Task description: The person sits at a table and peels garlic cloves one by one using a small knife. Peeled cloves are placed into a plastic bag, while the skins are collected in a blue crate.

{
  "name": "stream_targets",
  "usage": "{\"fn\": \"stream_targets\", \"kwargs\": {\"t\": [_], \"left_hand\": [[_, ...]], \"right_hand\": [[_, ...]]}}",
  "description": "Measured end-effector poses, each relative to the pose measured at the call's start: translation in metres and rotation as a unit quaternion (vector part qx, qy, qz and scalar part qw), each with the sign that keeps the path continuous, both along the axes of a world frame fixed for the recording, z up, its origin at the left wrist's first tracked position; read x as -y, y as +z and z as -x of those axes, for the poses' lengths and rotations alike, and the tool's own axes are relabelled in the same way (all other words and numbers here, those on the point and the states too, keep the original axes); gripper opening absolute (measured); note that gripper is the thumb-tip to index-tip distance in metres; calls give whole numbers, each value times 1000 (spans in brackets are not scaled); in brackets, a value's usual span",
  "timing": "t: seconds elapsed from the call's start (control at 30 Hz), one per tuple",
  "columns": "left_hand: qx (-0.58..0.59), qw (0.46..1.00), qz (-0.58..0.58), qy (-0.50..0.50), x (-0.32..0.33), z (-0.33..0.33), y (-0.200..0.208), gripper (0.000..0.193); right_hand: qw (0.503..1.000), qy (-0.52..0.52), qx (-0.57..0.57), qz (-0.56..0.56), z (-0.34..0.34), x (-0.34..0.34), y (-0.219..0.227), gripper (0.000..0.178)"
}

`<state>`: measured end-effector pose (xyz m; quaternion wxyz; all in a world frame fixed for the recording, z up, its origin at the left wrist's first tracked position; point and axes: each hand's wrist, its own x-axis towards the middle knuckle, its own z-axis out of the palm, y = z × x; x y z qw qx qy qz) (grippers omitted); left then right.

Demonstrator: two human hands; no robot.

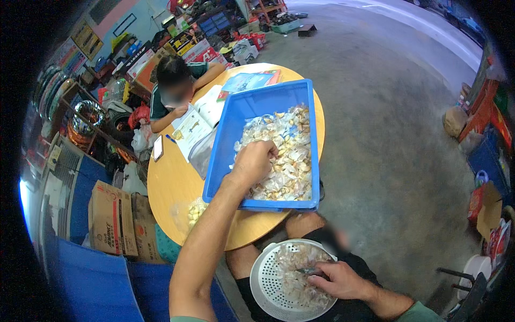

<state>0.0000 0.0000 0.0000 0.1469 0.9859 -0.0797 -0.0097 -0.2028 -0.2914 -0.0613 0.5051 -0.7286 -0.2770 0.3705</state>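
Leftmost on the round wooden table (165,204), a phone (157,148) lies by the left edge, with an open book (191,130) before a seated person (173,86). Pale cloves (196,211) in clear plastic sit near the table's lower-left edge. Next, the left hand (254,161) reaches over the left side of a blue crate (289,204), fingers curled at the garlic pieces (292,155); whether they grip any, I cannot tell. Further right, over 1 white colander (259,263) of papery scraps (300,290), the right hand (343,280) grips a small dark tool (310,271) near the colander's right rim.
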Motion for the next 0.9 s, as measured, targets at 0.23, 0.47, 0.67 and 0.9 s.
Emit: {"fn": "stream_targets", "kwargs": {"t": [0.23,0.47,0.67,0.9], "left_hand": [[-18,997,-68,-43,21,-29,-13,20],[-34,999,13,5,20,-31,-21,20],[-34,988,142,48,5,-29,-24,22],[-2,989,147,21,5,-28,-13,20]], "right_hand": [[997,-33,45,-59,-3,6,-11,32],[996,-38,53,-68,-4,7,-12,32],[998,-4,39,-47,-6,7,-12,36],[999,-9,33,-36,-6,6,-7,33]]}}
